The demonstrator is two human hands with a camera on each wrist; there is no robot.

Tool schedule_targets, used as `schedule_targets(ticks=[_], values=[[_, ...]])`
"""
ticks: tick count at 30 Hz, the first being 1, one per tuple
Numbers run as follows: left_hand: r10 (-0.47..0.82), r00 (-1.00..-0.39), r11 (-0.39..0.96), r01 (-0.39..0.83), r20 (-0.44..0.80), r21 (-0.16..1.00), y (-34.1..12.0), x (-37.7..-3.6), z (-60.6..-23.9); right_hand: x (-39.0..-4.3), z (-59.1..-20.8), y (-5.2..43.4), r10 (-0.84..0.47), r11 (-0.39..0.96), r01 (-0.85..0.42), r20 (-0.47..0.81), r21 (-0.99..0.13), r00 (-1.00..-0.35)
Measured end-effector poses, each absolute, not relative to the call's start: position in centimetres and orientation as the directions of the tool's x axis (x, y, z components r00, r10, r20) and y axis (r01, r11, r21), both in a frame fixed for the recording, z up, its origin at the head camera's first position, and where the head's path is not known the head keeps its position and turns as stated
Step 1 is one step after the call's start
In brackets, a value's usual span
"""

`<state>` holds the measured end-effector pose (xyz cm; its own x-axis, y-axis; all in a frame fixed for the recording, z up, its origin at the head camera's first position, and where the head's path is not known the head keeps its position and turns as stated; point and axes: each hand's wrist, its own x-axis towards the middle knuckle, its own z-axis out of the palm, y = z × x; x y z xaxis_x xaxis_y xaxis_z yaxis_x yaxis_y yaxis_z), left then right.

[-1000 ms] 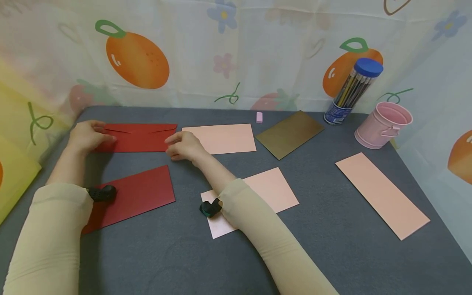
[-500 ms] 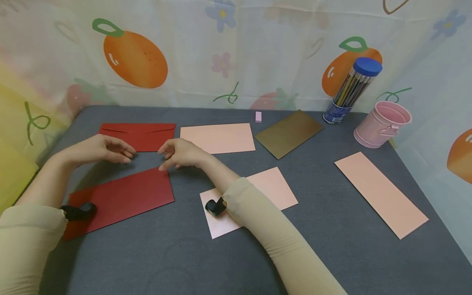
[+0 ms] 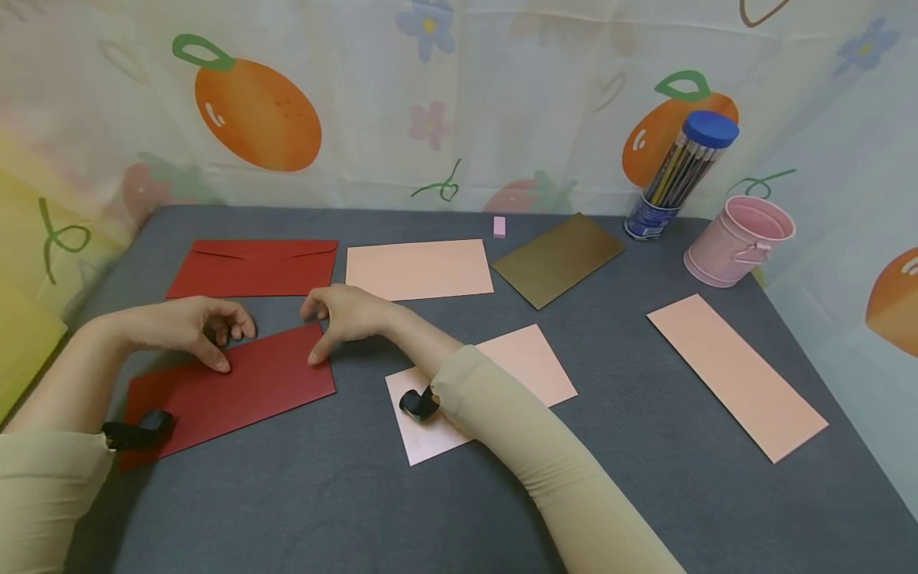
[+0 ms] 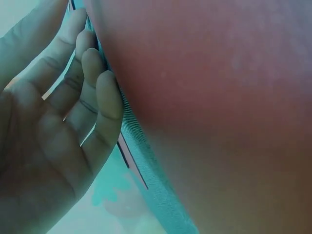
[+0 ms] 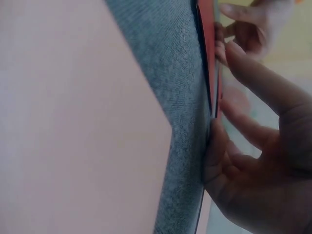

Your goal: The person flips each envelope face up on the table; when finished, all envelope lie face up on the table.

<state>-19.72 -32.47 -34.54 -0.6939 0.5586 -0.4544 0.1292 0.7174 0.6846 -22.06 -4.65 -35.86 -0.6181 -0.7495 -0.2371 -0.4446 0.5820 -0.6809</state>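
Note:
A red envelope (image 3: 240, 383) lies tilted on the table, its plain side up. At its far edge is my left hand (image 3: 190, 325), thumb over the envelope and fingers bent; the left wrist view shows those fingers (image 4: 108, 95) beside the edge. By the far right corner my right hand (image 3: 351, 312) reaches in, thumb over the envelope and fingers beyond it. The right wrist view shows a gap between that thumb (image 5: 258, 78) and the fingers. Neither hand plainly grips the envelope. Another red envelope (image 3: 254, 271), flap side up, lies behind.
Pale pink envelopes lie at the back (image 3: 419, 271), under my right forearm (image 3: 534, 371) and at the right (image 3: 739, 379). A gold envelope (image 3: 559, 259), small pink block (image 3: 499, 227), pencil tub (image 3: 681, 175) and pink bucket (image 3: 742, 239) stand or lie toward the back.
Both hands have left the back red envelope and come nearer to the front one. The left hand has moved toward me; the right has shifted slightly toward me. The envelopes lie much as before.

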Motion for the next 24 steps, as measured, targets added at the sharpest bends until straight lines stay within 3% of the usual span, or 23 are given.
schedule_targets(ticks=[5, 12, 24], values=[[0.53, -0.691, 0.755, 0.121, -0.491, 0.644, -31.7, -19.6, -34.3, -21.6, -35.9, -4.8, -0.765, 0.595, -0.528, -0.225, -0.606, -0.604], [0.504, -0.711, 0.789, 0.148, -0.491, 0.596, -31.0, -19.5, -34.1, -21.1, -36.1, -5.2, -0.741, 0.642, -0.563, -0.229, -0.521, -0.632], [0.525, -0.706, 0.77, 0.156, -0.475, 0.619, -31.0, -19.5, -34.4, -21.0, -36.0, -5.1, -0.738, 0.637, -0.547, -0.226, -0.543, -0.636]])
